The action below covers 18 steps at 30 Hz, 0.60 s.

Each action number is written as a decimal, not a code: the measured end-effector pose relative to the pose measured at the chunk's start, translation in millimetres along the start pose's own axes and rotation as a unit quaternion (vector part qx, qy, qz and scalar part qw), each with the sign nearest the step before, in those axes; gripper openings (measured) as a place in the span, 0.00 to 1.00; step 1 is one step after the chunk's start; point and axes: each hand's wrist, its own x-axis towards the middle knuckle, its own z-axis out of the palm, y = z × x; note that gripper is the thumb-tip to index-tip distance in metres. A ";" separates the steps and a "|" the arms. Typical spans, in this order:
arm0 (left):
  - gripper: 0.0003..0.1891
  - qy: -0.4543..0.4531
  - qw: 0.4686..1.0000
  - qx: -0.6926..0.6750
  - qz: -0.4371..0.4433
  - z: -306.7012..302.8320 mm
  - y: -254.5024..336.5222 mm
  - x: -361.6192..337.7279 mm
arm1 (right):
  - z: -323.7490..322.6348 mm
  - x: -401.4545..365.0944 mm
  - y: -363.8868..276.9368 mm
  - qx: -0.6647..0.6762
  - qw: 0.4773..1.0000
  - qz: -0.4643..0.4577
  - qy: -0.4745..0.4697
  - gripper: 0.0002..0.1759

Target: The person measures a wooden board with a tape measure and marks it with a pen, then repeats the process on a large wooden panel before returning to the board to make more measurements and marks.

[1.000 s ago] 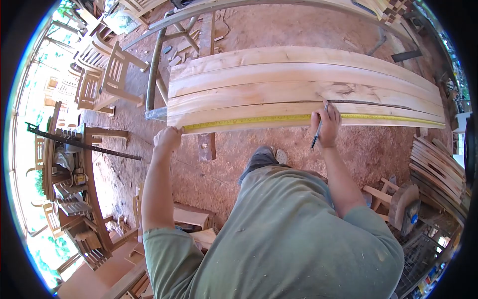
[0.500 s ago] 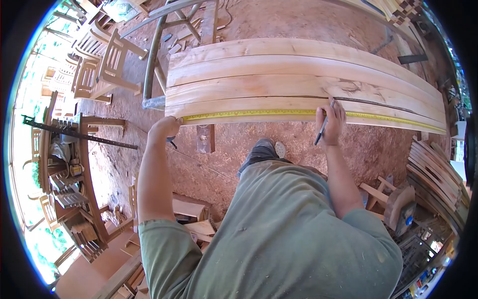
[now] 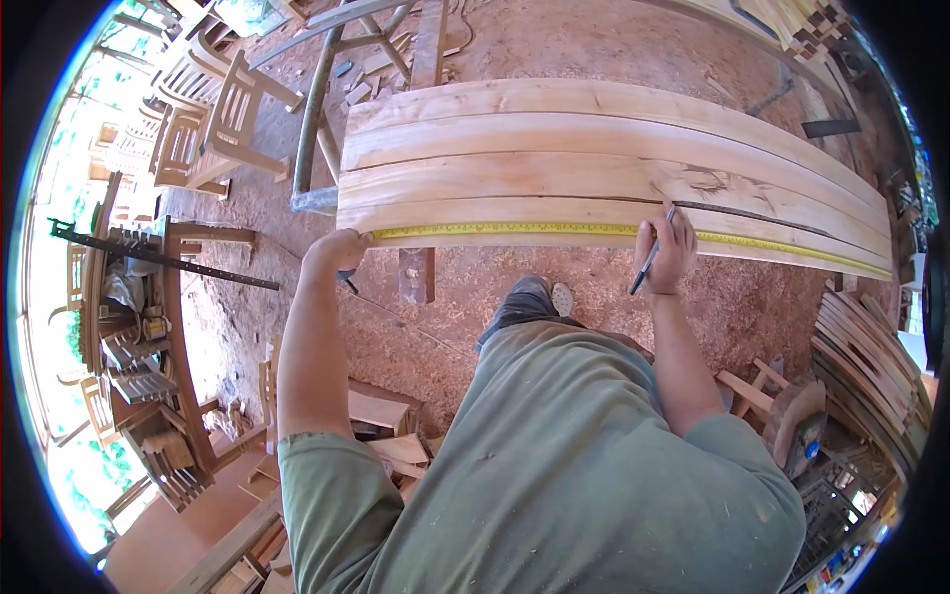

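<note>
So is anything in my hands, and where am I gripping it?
Your right hand holds a pen or pencil around its middle. Your left hand is at the left end of the yellow tape; its grip is hidden.

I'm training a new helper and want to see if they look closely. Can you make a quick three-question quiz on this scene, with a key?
1. Which hand holds the slim pen-like marker?
a) left
b) right
c) neither

2. True or false: the yellow tape lies lengthwise along the boards, with the left hand at one end of the visible stretch.

3. Fill in the missing word: the slatted wooden chairs are on the person's ____ side of the boards.

Key: 1 b, the right hand; 2 true; 3 left.
</note>
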 end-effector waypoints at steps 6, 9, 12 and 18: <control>0.29 -0.016 1.000 0.011 0.004 -5.9 2.4 -2.8 | 1.3 -0.4 0.1 -0.007 1.000 0.002 0.003 0.05; 0.29 -0.019 1.000 0.002 0.020 -2.0 -5.1 6.0 | 1.1 -0.1 -0.2 -0.006 1.000 0.005 0.003 0.05; 0.30 -0.014 1.000 -0.001 0.015 2.1 -8.3 12.2 | 0.3 0.7 -1.2 -0.008 1.000 0.007 0.002 0.04; 0.30 -0.033 0.999 0.023 0.011 -4.7 -1.8 7.4 | 1.7 0.1 -0.6 -0.012 1.000 0.007 0.007 0.04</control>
